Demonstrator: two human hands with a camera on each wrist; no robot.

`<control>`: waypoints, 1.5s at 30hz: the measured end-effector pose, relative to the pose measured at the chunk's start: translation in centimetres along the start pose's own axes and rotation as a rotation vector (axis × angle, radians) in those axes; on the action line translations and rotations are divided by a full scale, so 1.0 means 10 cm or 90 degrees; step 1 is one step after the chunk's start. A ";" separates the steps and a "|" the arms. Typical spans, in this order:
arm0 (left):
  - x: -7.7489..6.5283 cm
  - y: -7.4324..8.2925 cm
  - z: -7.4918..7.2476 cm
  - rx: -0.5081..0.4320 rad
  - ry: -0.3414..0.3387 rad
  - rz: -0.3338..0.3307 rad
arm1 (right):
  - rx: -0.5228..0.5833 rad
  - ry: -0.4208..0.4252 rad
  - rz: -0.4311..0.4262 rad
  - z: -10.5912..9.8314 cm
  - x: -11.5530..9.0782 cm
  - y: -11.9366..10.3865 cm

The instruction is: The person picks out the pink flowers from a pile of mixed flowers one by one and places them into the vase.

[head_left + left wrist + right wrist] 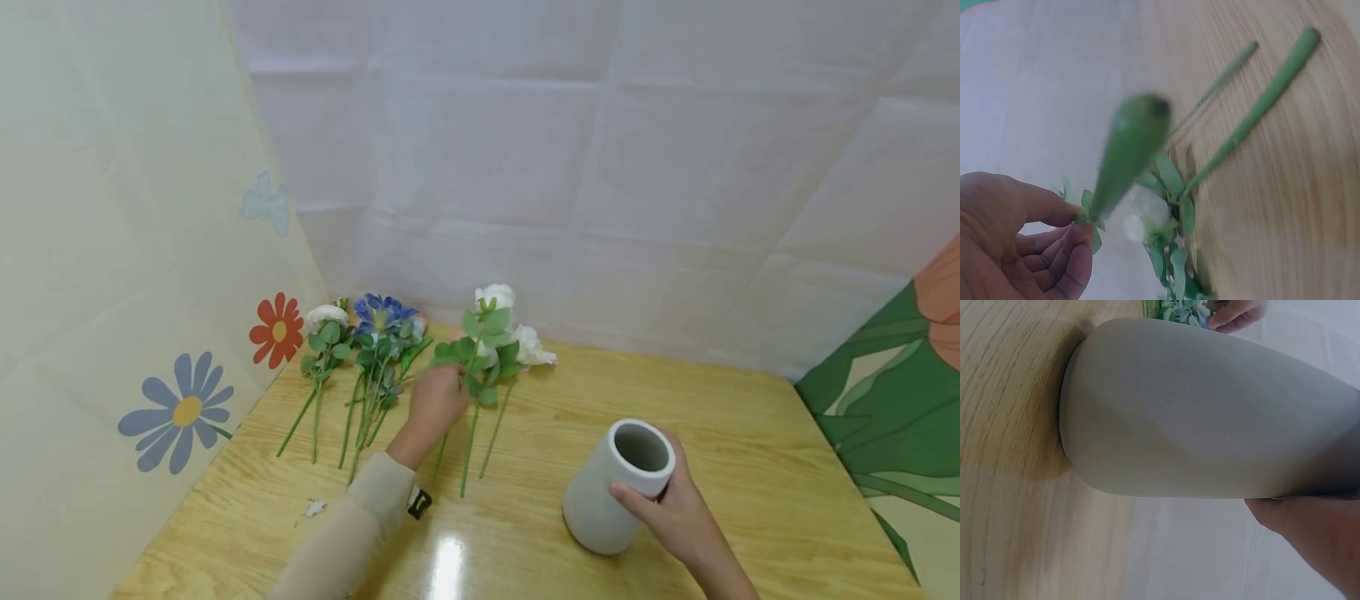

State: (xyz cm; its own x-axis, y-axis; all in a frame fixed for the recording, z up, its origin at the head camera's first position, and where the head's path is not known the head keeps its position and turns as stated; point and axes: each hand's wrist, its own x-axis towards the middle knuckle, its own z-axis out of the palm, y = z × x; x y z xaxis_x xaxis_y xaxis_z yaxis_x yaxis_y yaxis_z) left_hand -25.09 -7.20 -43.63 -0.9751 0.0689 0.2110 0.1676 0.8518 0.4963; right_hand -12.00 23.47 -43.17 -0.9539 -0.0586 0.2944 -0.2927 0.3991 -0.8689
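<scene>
My left hand point(437, 407) pinches a green stem point(1127, 147) between thumb and fingers; the stem's cut end points toward the left wrist camera and is blurred. In the head view, white flowers point(496, 296) with green leaves lie just beyond that hand, their stems toward me. Which bloom belongs to the pinched stem I cannot tell. On the right, my right hand point(675, 500) grips a pale grey vase point(600, 504) near its mouth, thumb on the near side. The vase's opening shows no stems. Its base meets the wooden table in the right wrist view point(1166, 412).
More flowers lie left of my left hand: a blue one point(382, 315) and a white one point(327, 315), with several stems. A small white scrap point(315, 507) lies on the wooden table point(525, 533). Printed cloths hang behind and at both sides.
</scene>
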 end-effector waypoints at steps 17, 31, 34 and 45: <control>0.10 0.21 0.44 0.006 -0.011 0.024 | 0.018 -0.002 -0.012 0.00 0.00 0.00; 0.08 0.13 0.61 -0.038 -0.075 -0.035 | 0.008 -0.005 0.018 0.00 0.00 -0.01; 0.08 0.11 0.63 -0.038 -0.083 -0.029 | 0.010 -0.002 0.012 0.00 -0.01 0.00; 0.14 0.09 0.72 -0.053 -0.099 -0.013 | 0.012 0.001 0.008 0.00 -0.02 0.01</control>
State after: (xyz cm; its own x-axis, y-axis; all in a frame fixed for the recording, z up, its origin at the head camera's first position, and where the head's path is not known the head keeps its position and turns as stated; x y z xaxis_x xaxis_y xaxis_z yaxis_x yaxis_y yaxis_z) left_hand -27.31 -2.57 -49.00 -0.9880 0.1377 0.0703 0.1531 0.8082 0.5687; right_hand -11.88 23.56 -43.27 -0.9576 -0.0523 0.2833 -0.2813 0.3823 -0.8802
